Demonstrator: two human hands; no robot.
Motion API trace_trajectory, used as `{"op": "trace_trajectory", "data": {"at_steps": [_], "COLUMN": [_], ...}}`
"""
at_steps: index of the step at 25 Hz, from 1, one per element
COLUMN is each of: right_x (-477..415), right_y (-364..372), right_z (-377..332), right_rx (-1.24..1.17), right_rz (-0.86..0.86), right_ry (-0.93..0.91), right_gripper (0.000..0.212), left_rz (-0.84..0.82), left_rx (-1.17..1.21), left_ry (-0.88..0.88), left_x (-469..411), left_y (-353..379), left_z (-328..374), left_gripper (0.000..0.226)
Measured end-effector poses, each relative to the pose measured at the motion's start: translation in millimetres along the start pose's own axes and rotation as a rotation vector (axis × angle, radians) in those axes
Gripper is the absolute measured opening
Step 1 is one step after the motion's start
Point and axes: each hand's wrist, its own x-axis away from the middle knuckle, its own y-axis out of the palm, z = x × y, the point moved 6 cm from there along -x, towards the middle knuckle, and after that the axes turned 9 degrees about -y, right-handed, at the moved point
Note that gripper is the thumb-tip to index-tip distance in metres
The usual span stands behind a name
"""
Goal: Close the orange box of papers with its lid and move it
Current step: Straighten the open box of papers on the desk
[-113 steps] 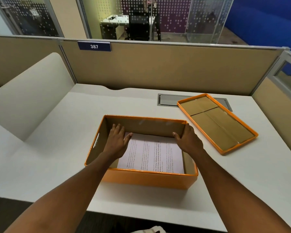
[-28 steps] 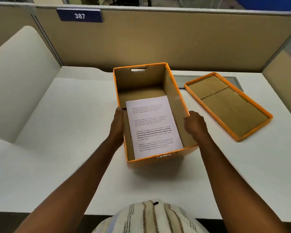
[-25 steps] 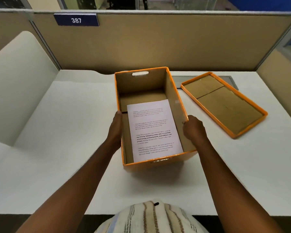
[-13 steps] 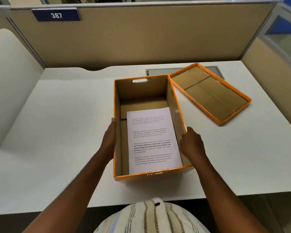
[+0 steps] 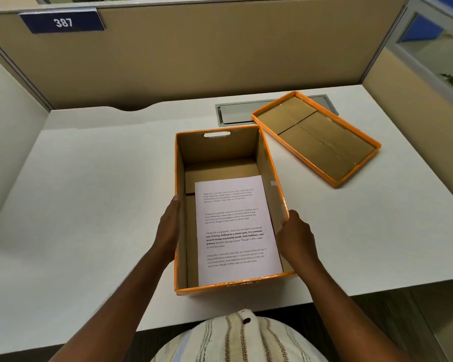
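An open orange box [image 5: 217, 145] stands lengthwise near the front edge of the white desk, with a printed sheet of paper [image 5: 236, 228] lying flat on its bottom. My left hand [image 5: 169, 228] presses against the outside of the box's left wall. On the opposite wall my right hand [image 5: 297, 237] grips the rim. The orange lid [image 5: 315, 137] lies upside down on the desk behind and to the right of the box, brown inside facing up, touched by neither hand.
A grey cable hatch [image 5: 236, 112] is set into the white desk [image 5: 102, 192] behind the box, partly under the lid. Beige partition walls [image 5: 194, 53] close the back and right side. A curved white divider [image 5: 5, 142] stands on the left.
The box was turned from crosswise to lengthwise. Both hands went from inside it to its outer side walls and drew it toward the desk's front edge. The lid stayed put.
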Motion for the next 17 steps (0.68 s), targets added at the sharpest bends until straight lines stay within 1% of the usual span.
{"op": "trace_trajectory", "data": {"at_steps": [4,8,10,11,13,15,17], "right_x": [1.0,2.5,3.2,4.0,6.3,7.8,5.7], "right_y": [1.9,1.8,-0.3,-1.3,-2.6,-3.1,-3.4], "right_z": [-1.5,-1.8,-3.1,-4.3,-6.8,-7.7,-6.2], "right_rx": [0.032,0.060,0.052,0.040,0.030,0.021,-0.023], "right_rz": [0.024,0.043,0.060,0.065,0.067,0.053,0.003], "right_ry": [0.026,0.034,0.047,0.056,0.056,0.058,0.075], "right_gripper": [0.033,0.029,0.022,0.023,0.033,0.042,0.048], "left_rz": [0.045,0.050,0.112,0.168,0.245,0.223,0.175], "left_rx": [-0.039,-0.018,-0.096,-0.153,-0.223,-0.286,-0.350], "left_ry": [0.048,0.085,0.095,0.112,0.201,0.282,0.289], "left_x": [-1.3,-1.2,-3.0,-2.7,1.6,4.4,4.5], "left_y": [0.0,-4.8,-9.1,-12.3,-16.6,-14.8,-9.5], "left_z": [-0.3,-0.7,-1.0,-1.3,2.5,8.7,13.5], "left_gripper": [0.050,0.042,0.053,0.058,0.059,0.058,0.063]}}
